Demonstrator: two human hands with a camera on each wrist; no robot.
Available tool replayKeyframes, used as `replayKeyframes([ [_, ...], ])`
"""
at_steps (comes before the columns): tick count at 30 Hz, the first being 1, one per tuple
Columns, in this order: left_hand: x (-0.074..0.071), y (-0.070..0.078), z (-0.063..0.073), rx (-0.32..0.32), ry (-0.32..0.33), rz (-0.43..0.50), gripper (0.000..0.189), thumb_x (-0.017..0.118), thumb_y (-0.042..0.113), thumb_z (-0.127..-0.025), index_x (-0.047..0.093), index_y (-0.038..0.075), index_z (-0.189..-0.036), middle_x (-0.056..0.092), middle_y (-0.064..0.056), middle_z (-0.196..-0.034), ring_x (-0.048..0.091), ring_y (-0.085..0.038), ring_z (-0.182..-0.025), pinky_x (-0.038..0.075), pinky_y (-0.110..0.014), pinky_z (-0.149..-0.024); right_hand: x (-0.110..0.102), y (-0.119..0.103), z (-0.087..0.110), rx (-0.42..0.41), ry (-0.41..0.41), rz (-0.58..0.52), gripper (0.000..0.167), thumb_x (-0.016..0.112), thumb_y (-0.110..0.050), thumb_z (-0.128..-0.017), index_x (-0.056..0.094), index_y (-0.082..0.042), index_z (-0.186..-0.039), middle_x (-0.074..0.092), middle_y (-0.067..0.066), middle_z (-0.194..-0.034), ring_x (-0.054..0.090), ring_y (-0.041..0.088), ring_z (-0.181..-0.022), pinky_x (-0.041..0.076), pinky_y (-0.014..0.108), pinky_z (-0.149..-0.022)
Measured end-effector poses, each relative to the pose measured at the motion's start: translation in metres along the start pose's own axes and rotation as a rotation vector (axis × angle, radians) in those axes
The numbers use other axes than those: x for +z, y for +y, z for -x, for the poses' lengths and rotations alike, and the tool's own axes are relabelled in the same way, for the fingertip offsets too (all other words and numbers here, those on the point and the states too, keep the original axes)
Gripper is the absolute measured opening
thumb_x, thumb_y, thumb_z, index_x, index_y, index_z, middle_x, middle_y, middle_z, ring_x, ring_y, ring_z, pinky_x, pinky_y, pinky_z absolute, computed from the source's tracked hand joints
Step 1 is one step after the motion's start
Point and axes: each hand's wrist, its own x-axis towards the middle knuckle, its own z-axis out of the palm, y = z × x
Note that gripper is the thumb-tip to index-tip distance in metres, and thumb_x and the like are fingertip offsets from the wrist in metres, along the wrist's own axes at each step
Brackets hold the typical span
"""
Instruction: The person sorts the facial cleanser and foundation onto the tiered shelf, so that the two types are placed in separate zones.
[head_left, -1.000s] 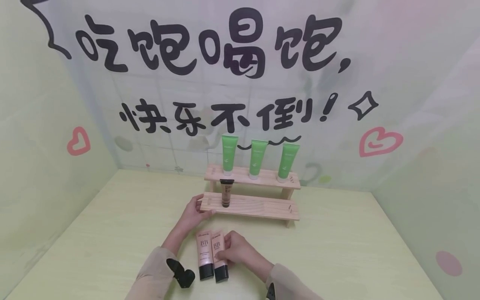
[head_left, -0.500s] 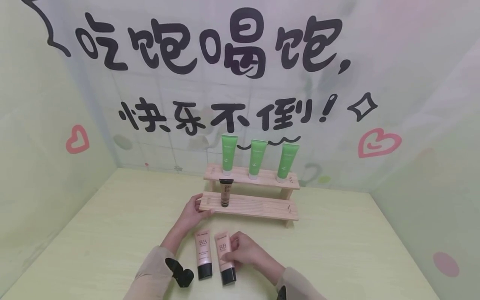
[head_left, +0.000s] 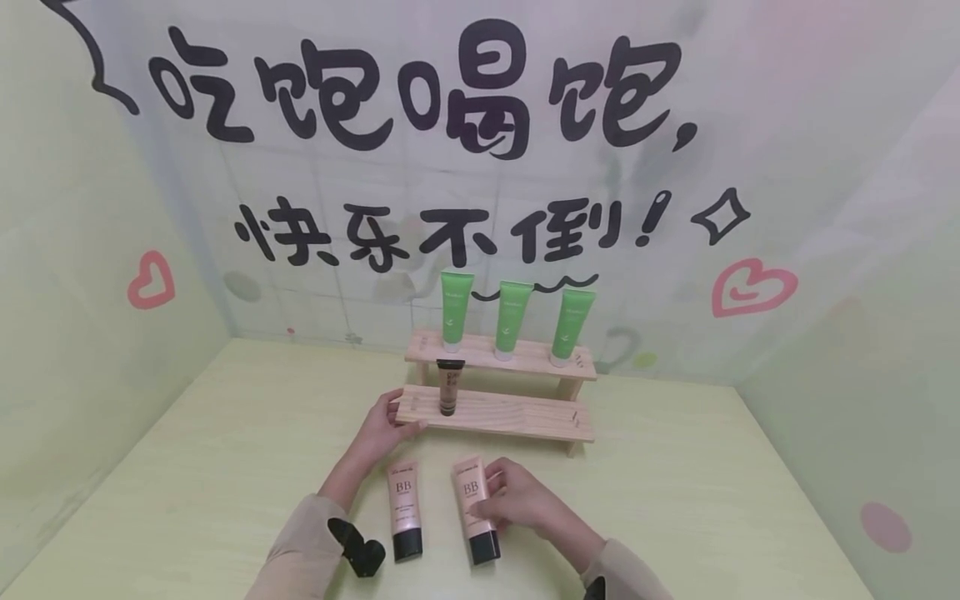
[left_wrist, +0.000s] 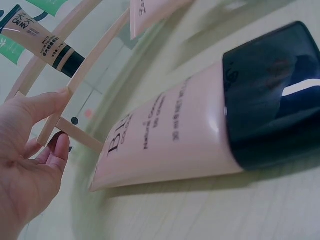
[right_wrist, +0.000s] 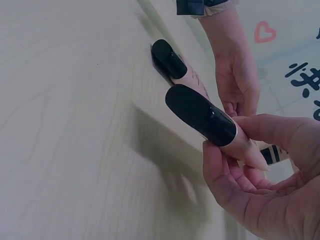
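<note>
At the left end of the lower step of a two-step wooden display stand [head_left: 517, 412], my left hand [head_left: 382, 429] holds on, thumb [left_wrist: 47, 105] on the board's front and fingers curled beneath. My right hand [head_left: 528, 500] pinches a pink BB cream tube [head_left: 470, 492] between thumb and fingers, its black cap [right_wrist: 202, 115] toward me. In the right wrist view its shadow falls apart from it on the table. A second BB cream tube [head_left: 405, 504] lies flat, black cap toward me, between my forearms. One small brown tube with dark ends [head_left: 448, 387] stands upright on the lower step.
Three green tubes [head_left: 512, 317] stand in a row on the upper step. Behind the pale table [head_left: 675, 483] hangs a printed backdrop [head_left: 480, 183] with large black characters. Similar pale walls [head_left: 862, 333] close off both sides.
My right hand has carried its BB cream tube rightward and slightly up, away from the second tube. My left hand stays on the display stand. The other tubes keep their places.
</note>
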Motion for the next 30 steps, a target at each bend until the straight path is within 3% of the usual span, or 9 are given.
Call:
replayKeyframes([
  [10,0.000,0.001,0.000,-0.004,0.003,-0.020,0.076,0.067,0.013,-0.081,0.022,0.001,-0.141,0.041,-0.027,-0.135,0.048,-0.038,-0.119,0.048,-0.042,-0.096,-0.025,-0.012,0.007,-0.053,0.008,-0.019,0.051,0.068,-0.006,-0.076,0.043,0.007,-0.118,0.057,0.014,-0.094,0.060,0.016,-0.067,0.056,0.030,-0.053],
  [22,0.000,0.001,0.000,0.008,-0.001,-0.018,0.076,0.068,0.013,-0.081,0.022,0.001,-0.141,0.042,-0.027,-0.134,0.049,-0.037,-0.119,0.048,-0.041,-0.096,-0.045,-0.027,0.001,-0.085,0.157,-0.032,0.046,0.068,-0.006,-0.078,0.044,0.001,-0.116,0.060,0.017,-0.099,0.061,0.016,-0.072,0.056,0.029,-0.055],
  [30,0.000,0.000,-0.002,0.017,-0.002,-0.011,0.076,0.068,0.013,-0.081,0.023,0.001,-0.141,0.042,-0.027,-0.134,0.050,-0.037,-0.118,0.048,-0.041,-0.096,-0.056,-0.035,-0.003,-0.100,0.212,-0.023,0.046,0.068,-0.004,-0.077,0.046,0.000,-0.117,0.059,0.016,-0.100,0.060,0.015,-0.074,0.054,0.027,-0.055],
])
